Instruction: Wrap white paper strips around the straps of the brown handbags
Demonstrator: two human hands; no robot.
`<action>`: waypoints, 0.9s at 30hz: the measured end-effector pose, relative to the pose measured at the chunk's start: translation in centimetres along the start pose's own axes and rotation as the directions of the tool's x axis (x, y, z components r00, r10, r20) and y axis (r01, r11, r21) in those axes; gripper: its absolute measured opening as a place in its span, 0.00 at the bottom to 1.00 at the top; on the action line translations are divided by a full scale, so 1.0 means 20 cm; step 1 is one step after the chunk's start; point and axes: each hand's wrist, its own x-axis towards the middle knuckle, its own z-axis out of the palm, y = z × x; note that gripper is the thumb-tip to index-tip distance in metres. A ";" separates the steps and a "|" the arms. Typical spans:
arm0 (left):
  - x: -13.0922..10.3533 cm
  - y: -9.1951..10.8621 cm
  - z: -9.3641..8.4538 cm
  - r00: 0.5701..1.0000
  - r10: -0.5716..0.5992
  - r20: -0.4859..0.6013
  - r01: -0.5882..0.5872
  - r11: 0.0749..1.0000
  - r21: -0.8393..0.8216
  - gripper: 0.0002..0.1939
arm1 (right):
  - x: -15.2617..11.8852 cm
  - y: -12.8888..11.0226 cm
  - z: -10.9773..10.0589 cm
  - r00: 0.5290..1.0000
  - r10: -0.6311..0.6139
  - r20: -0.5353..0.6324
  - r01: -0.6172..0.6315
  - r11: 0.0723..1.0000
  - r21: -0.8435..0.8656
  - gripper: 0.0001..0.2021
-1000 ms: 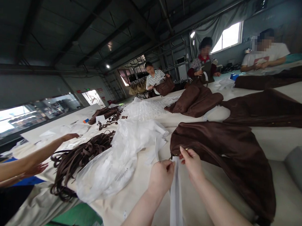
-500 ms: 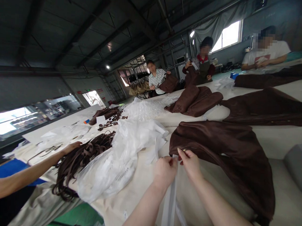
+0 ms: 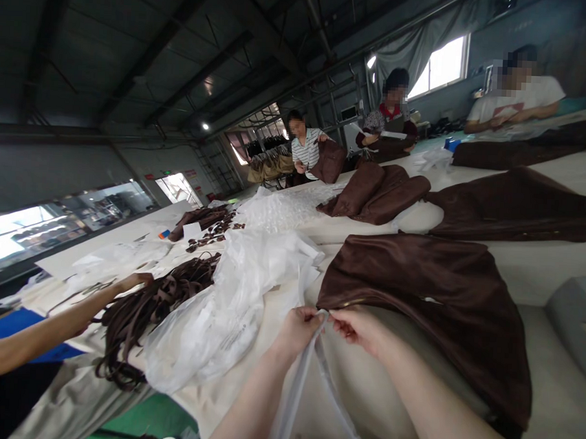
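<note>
A long white translucent strip (image 3: 300,374) runs up from the bottom of the head view to my hands. My left hand (image 3: 298,330) is closed on it, thumb and fingers pinched near its top. My right hand (image 3: 361,329) pinches the strip close beside the left, its other fingers curled in. From between the hands a second length of strip hangs toward the bottom right. Just beyond my fingertips lies the near corner of a dark brown garment (image 3: 431,271), spread on the pale table (image 3: 246,399). Whether my fingers also touch that corner I cannot tell.
Crumpled clear plastic bags (image 3: 236,301) lie left of my hands. Beside them is a heap of brown straps (image 3: 157,311), with a co-worker's arm (image 3: 70,320) reaching to it. More brown garments (image 3: 376,194) lie farther back, and a grey object (image 3: 574,322) stands at right.
Both hands have shifted left and slightly down, away from the garment's edge. The strip has become bent between them, with two lengths apart. The garment's near corner sits a little farther left.
</note>
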 end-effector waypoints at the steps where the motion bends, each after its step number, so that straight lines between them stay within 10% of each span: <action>1: 0.00 -0.01 -0.02 0.999 0.013 0.030 -0.014 1.000 0.024 0.17 | 0.00 0.01 0.01 1.000 0.010 0.014 -0.010 1.000 -0.007 0.09; 10: -0.01 0.02 -0.02 0.999 0.047 0.010 -0.046 0.883 0.467 0.16 | 0.07 0.10 0.07 0.995 -0.087 -0.057 0.081 0.991 -0.106 0.09; 14: -0.05 0.09 0.06 0.989 0.064 -0.130 0.060 0.634 0.771 0.13 | 0.09 0.11 0.09 0.983 -0.145 -0.114 0.124 0.977 -0.174 0.09; 21: -0.17 0.10 0.28 0.983 0.169 -0.069 0.022 0.267 0.964 0.18 | 0.06 0.10 0.09 0.970 -0.186 -0.160 0.149 0.964 -0.220 0.10; 27: -0.16 0.09 0.27 0.981 0.170 -0.095 0.034 0.329 0.944 0.22 | 0.06 0.11 0.09 0.958 -0.218 -0.188 0.180 0.963 -0.200 0.16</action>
